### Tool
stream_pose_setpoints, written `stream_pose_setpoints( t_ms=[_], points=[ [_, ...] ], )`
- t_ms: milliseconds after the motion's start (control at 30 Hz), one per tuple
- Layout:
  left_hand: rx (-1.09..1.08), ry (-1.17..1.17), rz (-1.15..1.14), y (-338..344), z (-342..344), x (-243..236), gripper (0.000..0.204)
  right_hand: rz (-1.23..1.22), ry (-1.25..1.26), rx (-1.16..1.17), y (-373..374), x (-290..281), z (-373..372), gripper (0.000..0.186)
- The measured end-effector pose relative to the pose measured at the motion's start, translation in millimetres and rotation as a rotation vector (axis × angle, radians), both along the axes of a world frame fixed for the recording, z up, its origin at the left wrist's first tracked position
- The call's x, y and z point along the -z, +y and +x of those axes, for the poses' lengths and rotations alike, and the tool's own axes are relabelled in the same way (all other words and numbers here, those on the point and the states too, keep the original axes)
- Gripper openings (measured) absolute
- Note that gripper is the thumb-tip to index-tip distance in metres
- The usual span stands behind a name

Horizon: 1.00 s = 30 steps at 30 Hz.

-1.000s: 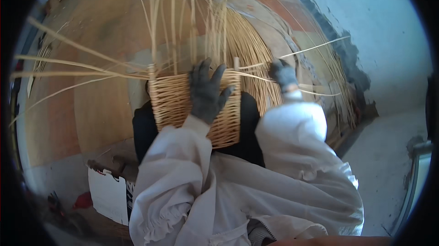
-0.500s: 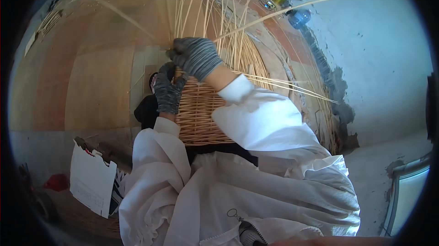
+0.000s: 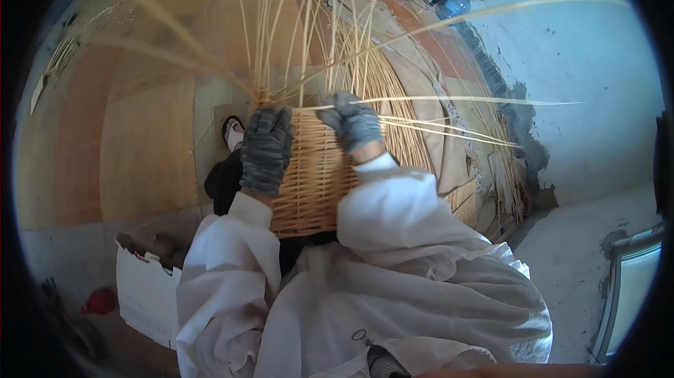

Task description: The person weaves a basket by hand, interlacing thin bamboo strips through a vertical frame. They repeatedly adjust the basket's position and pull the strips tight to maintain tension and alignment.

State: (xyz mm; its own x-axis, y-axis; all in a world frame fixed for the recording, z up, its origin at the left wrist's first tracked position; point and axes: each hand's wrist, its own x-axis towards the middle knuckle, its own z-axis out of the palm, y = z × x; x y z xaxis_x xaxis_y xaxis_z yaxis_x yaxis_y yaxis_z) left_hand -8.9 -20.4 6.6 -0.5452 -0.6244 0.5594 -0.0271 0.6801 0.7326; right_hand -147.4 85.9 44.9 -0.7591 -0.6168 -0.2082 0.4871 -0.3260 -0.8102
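Basket [image 3: 309, 167]: though it's woven below, canes [image 3: 165, 21] stand loose.
Left hand [image 3: 267, 148]: clasped over it.
Right hand [image 3: 353, 125]: pinching one cane [image 3: 484, 99].

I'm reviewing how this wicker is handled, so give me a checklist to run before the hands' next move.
1. Left hand on the woven panel's upper left: ok.
2. Right hand holding a pale strand at the top edge: ok.
3. Upright rods free of crossings: not ok; a long slanting rod crosses some.
4. Woven panel even beneath the left hand: cannot tell, covered.
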Motion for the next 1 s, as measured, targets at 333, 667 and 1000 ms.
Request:
stream_pose_setpoints(
  t_ms=[333, 667, 1000],
  points=[
    [-0.354, -0.464, -0.462, 33, -40, -19, 0.050, 0.622, 0.830, -0.156, -96, -54, -73, 0.027],
    [-0.040, -0.908, -0.283, 76, -100, -56, 0.056, 0.377, 0.733, -0.075, 34, -11, -126, 0.029],
    [-0.177, -0.417, -0.155, 82, -70, -34, 0.051, 0.937, 0.476, 0.196, 130, -47, -67, 0.029]
  ],
)
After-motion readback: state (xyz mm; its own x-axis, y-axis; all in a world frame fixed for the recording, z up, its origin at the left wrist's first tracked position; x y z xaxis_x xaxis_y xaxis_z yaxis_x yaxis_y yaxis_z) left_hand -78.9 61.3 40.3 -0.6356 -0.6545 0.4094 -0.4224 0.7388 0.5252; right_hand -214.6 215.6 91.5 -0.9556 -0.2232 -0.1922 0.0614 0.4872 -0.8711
